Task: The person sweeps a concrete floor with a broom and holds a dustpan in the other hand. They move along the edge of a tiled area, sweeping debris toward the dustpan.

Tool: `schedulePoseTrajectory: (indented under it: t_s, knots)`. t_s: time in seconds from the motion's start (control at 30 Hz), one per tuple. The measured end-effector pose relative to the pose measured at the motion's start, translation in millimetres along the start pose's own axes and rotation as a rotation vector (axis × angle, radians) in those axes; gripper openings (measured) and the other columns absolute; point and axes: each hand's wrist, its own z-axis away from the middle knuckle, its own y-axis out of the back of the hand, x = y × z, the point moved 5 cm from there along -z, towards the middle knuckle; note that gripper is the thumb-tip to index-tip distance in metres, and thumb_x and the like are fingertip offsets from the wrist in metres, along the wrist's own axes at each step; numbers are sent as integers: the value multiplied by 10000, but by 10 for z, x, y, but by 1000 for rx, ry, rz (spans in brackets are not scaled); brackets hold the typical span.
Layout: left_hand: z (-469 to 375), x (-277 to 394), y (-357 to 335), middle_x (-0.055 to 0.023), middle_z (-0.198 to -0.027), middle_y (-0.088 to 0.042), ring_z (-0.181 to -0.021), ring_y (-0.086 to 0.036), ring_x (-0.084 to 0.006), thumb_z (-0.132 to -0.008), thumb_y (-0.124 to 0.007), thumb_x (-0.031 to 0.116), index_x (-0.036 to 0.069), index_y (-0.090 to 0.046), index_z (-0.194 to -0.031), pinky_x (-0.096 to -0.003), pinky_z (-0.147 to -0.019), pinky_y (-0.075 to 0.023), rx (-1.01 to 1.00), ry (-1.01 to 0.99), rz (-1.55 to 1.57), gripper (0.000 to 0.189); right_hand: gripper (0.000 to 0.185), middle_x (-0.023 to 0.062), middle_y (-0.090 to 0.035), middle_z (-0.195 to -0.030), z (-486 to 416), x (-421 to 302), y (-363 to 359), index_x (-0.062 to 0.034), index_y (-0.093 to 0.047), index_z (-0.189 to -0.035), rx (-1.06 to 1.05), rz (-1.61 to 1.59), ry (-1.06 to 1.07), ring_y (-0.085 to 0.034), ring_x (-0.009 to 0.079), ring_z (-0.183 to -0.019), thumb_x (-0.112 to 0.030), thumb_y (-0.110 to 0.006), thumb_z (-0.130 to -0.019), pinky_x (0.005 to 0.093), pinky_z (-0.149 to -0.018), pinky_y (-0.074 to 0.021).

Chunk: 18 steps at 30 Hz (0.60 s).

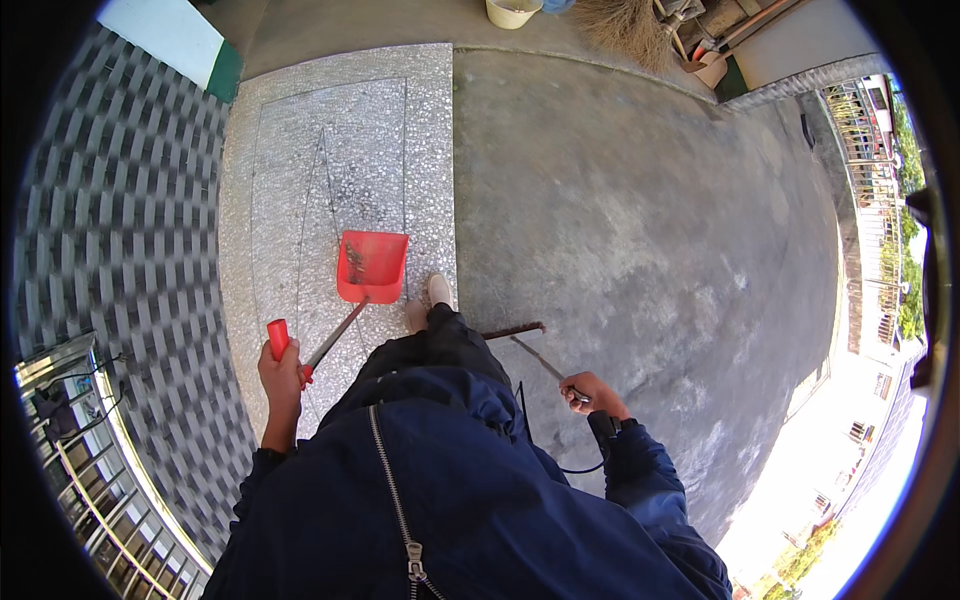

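My left hand grips the red handle of a long-handled dustpan. Its red plastic pan is over the speckled terrazzo strip, in front of my shoes, and holds a small heap of dark debris at its left side. On the other side of my body, my right hand is closed around the thin metal handle of a broom. The broom's dark bristle head lies low by the grey concrete, to the right of my legs, which hide its left end.
A patterned tile wall with a barred window rises on the left. Ahead stand a cream bucket, a large twig broom and a shovel. Grey concrete floor spreads to the right, towards a metal railing.
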Motion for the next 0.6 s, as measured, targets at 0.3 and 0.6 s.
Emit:
schedulePoseTrajectory:
  t_s: [0.3,0.6]
  knots:
    - [109,31,162,7,-556,-455,-381,-406,-66,-903,-587,176,51,-512,-851,-233,-359,-339,34,17,-34,155,216,20,-483,-546,-464,-1430,-575,-58,-523,-697,-28,117,220,-441,111,-446,-148,-557,-891,249,-382,-322]
    - [145,-24,210,1,-575,-458,-384,-412,-71,-896,-593,160,41,-512,-871,-234,-361,-357,77,34,-21,146,209,11,-469,-613,-187,-1200,-668,-69,-474,-726,-84,-244,302,-442,91,-483,-145,-556,-902,232,-393,-322]
